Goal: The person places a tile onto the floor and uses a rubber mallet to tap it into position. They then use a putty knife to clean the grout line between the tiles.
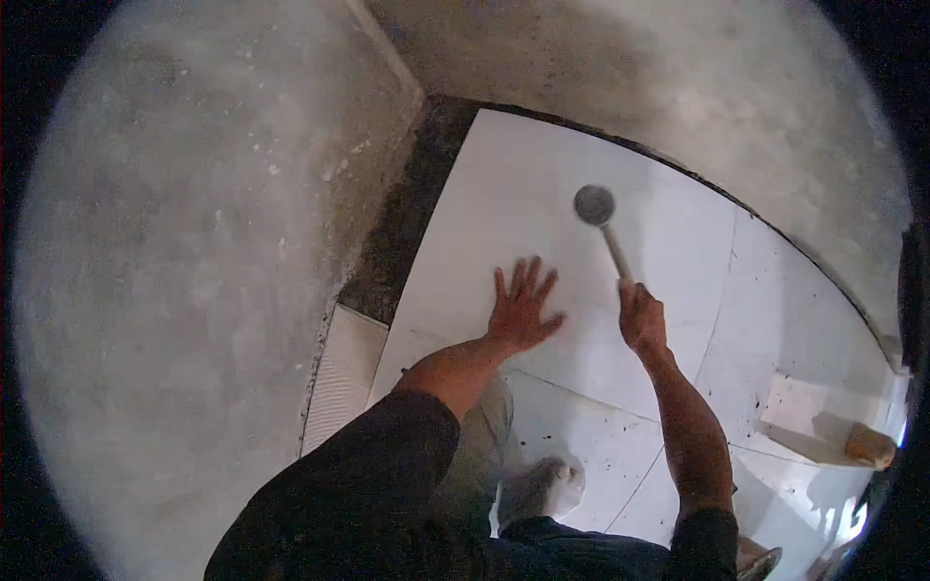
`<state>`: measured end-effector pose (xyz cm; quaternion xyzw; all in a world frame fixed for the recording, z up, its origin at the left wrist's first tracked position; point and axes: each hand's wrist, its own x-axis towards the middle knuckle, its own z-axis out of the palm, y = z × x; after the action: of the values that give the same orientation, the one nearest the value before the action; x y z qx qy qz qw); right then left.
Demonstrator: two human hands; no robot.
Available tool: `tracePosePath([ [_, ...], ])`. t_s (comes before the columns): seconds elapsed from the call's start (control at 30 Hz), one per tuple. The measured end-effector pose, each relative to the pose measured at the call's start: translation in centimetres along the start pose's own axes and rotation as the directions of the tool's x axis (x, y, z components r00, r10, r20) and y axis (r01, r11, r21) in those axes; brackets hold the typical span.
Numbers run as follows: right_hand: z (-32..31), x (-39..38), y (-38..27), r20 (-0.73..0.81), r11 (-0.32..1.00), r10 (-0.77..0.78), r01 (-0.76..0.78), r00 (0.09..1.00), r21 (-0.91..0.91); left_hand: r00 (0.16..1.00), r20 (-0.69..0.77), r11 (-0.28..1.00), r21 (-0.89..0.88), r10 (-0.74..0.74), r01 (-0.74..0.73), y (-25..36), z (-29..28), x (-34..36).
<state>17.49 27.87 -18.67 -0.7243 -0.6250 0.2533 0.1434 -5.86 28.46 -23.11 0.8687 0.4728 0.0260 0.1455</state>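
The right grip [642, 318] is closed around the handle of a mallet [616, 254], its head beyond the fist toward the far edge of the white tile [494, 198]. The left grip [523, 312], fingers spread wide, lies palm-down nearer the tile's left edge.

A blurred mallet head [594, 204] leaves contact with the tile [523, 174] unclear; the right hand [643, 318] partly hides the handle [616, 254]; dark specks [523, 443] prove too small to identify.
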Motion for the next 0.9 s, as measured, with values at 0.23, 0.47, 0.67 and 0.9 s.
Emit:
tracePosePath([
  [0.23, -0.4, 1.0, -1.6, -0.061, 0.985, -0.027, 0.037, 0.998, 0.167, 0.93, -0.144, 0.932, 0.082, -0.339, 0.352, -5.4, -1.3, 4.4],
  [0.47, 1.6, 4.7, -3.8, -0.156, 0.984, -0.109, 0.129, 0.982, 0.125, 0.935, -0.118, 0.93, 0.121, -0.335, 0.349, -11.1, -3.5, 9.4],
  [0.67, 2.9, 7.0, -7.9, -0.108, 0.987, -0.133, 0.141, 0.985, 0.076, 0.934, -0.175, 0.937, 0.106, -0.311, 0.332, -13.3, -3.6, 11.1],
  [0.9, 3.8, 8.8, -10.6, -0.121, 0.954, 0.167, -0.129, 0.979, 0.27, 0.921, -0.229, 0.933, 0.104, -0.315, 0.345, -15.2, -3.5, 13.1],
])
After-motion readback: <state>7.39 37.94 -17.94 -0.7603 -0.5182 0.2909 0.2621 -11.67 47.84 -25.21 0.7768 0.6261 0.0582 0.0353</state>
